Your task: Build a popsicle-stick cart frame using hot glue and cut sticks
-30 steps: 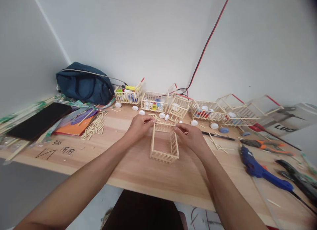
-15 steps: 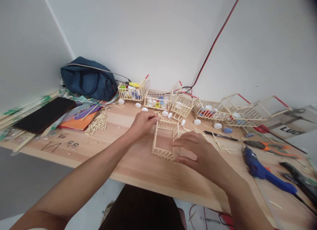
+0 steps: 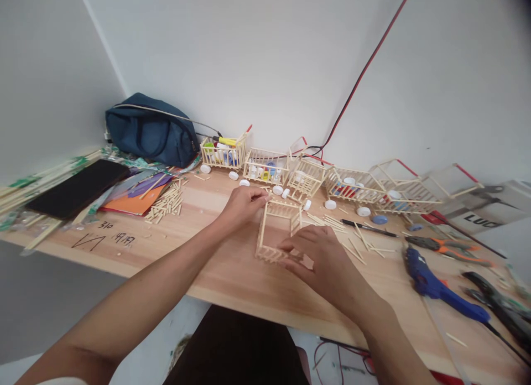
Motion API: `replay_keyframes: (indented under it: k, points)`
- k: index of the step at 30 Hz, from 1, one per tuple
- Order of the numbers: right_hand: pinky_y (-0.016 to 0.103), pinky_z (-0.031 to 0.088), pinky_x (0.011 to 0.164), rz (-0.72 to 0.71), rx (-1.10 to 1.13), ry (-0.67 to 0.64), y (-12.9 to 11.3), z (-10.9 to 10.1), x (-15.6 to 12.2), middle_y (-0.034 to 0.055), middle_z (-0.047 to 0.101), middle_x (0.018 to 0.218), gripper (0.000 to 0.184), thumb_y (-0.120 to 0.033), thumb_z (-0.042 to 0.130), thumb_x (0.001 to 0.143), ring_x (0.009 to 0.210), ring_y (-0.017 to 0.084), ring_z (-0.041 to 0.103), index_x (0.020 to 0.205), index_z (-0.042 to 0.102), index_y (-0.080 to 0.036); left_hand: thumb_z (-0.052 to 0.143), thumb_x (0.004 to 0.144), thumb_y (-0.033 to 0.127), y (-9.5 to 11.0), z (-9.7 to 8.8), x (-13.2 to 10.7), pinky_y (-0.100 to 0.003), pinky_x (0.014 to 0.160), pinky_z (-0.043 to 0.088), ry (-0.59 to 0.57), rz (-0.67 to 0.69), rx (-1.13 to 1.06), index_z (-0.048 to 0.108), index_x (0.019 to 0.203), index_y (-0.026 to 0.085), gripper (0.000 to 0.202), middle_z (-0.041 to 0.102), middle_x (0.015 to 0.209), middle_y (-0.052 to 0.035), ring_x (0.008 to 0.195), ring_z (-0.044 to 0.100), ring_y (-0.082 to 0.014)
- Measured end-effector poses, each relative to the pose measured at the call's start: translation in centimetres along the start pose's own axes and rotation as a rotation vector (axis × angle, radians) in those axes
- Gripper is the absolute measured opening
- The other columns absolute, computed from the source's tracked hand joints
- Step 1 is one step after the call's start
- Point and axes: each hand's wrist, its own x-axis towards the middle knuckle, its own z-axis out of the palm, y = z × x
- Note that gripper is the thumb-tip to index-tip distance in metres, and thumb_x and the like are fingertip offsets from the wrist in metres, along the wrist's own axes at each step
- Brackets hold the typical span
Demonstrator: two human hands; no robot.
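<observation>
A small open basket frame [image 3: 262, 238] of thin wooden sticks stands on the table between my hands, with slatted sides and an open top. My left hand [image 3: 244, 207] is closed in a pinch at its far left corner. At the near right corner, my right hand [image 3: 317, 255] has its fingers over the near slatted side and its thumb in front, closed on it. That hand hides the corner and part of the right side.
Several stick carts [image 3: 267, 166] with bottle-cap wheels line the wall. Cut sticks [image 3: 166, 202] lie left, near a black phone-like slab [image 3: 78, 188] and a blue bag [image 3: 151, 130]. Rightward are a black pen [image 3: 369, 228], orange-handled pliers [image 3: 448, 249] and a blue glue gun [image 3: 440, 288].
My right hand has moved left, and its fingers have closed on the basket frame's near right corner. My left hand stays at the far left corner. The view has shifted slightly.
</observation>
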Motion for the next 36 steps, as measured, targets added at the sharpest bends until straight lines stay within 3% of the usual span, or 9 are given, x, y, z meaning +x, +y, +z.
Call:
replay_keyframes:
  k: [2, 7, 12, 17, 20, 23, 29, 32, 36]
  points:
    - [0.038, 0.032, 0.084, -0.005, -0.022, 0.009, -0.3, 0.3, 0.2, 0.0022, 0.072, 0.092, 0.016, -0.030, 0.070, 0.084, 0.092, 0.022, 0.059, 0.099, 0.068, -0.022, 0.055, 0.082, 0.036, 0.0, 0.0, 0.0, -0.022, 0.063, 0.038, 0.002, -0.001, -0.002, 0.070, 0.075, 0.014, 0.028, 0.063, 0.066, 0.0015, 0.068, 0.056, -0.0141]
    - [0.038, 0.031, 0.082, -0.032, -0.091, -0.013, -0.8, 1.1, 0.5, 0.0026, 0.071, 0.082, 0.017, -0.026, 0.055, 0.094, 0.084, 0.020, 0.059, 0.084, 0.068, -0.020, 0.055, 0.082, 0.038, 0.2, 0.0, 0.0, -0.023, 0.064, 0.040, 0.001, -0.013, -0.004, 0.071, 0.075, 0.015, 0.029, 0.064, 0.066, 0.0014, 0.069, 0.058, -0.0148]
    - [0.038, 0.031, 0.081, -0.040, -0.113, 0.007, -0.9, 1.3, 0.2, 0.0035, 0.071, 0.082, 0.015, -0.025, 0.056, 0.094, 0.081, 0.020, 0.061, 0.085, 0.067, -0.020, 0.057, 0.081, 0.038, 0.6, -0.1, -0.1, -0.023, 0.065, 0.041, 0.010, -0.026, -0.025, 0.072, 0.077, 0.015, 0.028, 0.068, 0.073, -0.0001, 0.074, 0.060, -0.0159]
    - [0.036, 0.037, 0.081, 0.018, 0.024, 0.199, -0.3, 0.4, -0.3, 0.0031, 0.072, 0.087, 0.013, -0.026, 0.055, 0.094, 0.081, 0.019, 0.063, 0.096, 0.067, -0.022, 0.052, 0.087, 0.043, 1.3, -0.7, 0.1, -0.025, 0.074, 0.045, 0.087, 0.010, -0.191, 0.072, 0.082, 0.013, 0.036, 0.071, 0.083, -0.0037, 0.082, 0.063, -0.0174]
    - [0.033, 0.044, 0.077, 0.192, 0.285, 0.343, 0.4, -0.5, -0.9, 0.0026, 0.072, 0.089, 0.016, -0.036, 0.058, 0.091, 0.081, 0.019, 0.064, 0.094, 0.068, -0.024, 0.056, 0.086, 0.046, 1.9, -1.2, 0.1, -0.028, 0.084, 0.047, 0.148, -0.038, -0.413, 0.070, 0.100, 0.012, 0.040, 0.072, 0.100, -0.0103, 0.094, 0.065, -0.0201]
    - [0.031, 0.049, 0.072, 0.377, 0.735, 0.465, 1.3, -0.5, -1.3, 0.0028, 0.070, 0.086, 0.024, -0.046, 0.057, 0.089, 0.078, 0.018, 0.064, 0.092, 0.067, -0.024, 0.060, 0.084, 0.050, 2.3, -1.3, 0.0, -0.031, 0.089, 0.047, 0.135, -0.110, -0.586, 0.067, 0.111, 0.010, 0.049, 0.071, 0.106, -0.0140, 0.100, 0.065, -0.0223]
    - [0.030, 0.053, 0.070, 0.566, 1.517, 0.594, 2.8, 1.6, -1.3, -0.0029, 0.061, 0.074, 0.024, -0.043, 0.074, 0.075, 0.067, 0.013, 0.059, 0.091, 0.066, -0.027, 0.061, 0.082, 0.058, 2.3, -0.9, -0.1, -0.034, 0.088, 0.049, -0.063, -0.199, -0.802, 0.063, 0.123, 0.020, 0.056, 0.063, 0.127, -0.0137, 0.110, 0.062, -0.0248]
    - [0.032, 0.055, 0.077, 0.611, 1.665, 0.600, 3.1, 2.7, -1.6, -0.0048, 0.063, 0.077, 0.020, -0.042, 0.074, 0.076, 0.071, 0.012, 0.061, 0.089, 0.067, -0.029, 0.059, 0.083, 0.059, 2.3, -0.9, -0.1, -0.036, 0.090, 0.048, -0.157, -0.176, -0.924, 0.065, 0.119, 0.021, 0.053, 0.059, 0.132, -0.0134, 0.113, 0.060, -0.0256]
    - [0.029, 0.055, 0.082, 0.684, 1.804, 0.633, 3.1, 4.0, -1.9, -0.0081, 0.068, 0.078, 0.018, -0.039, 0.076, 0.076, 0.075, 0.009, 0.064, 0.090, 0.069, -0.031, 0.060, 0.083, 0.057, 2.8, -1.0, -0.4, -0.035, 0.095, 0.046, -0.236, -0.158, -0.842, 0.066, 0.121, 0.022, 0.052, 0.058, 0.135, -0.0120, 0.124, 0.053, -0.0277]
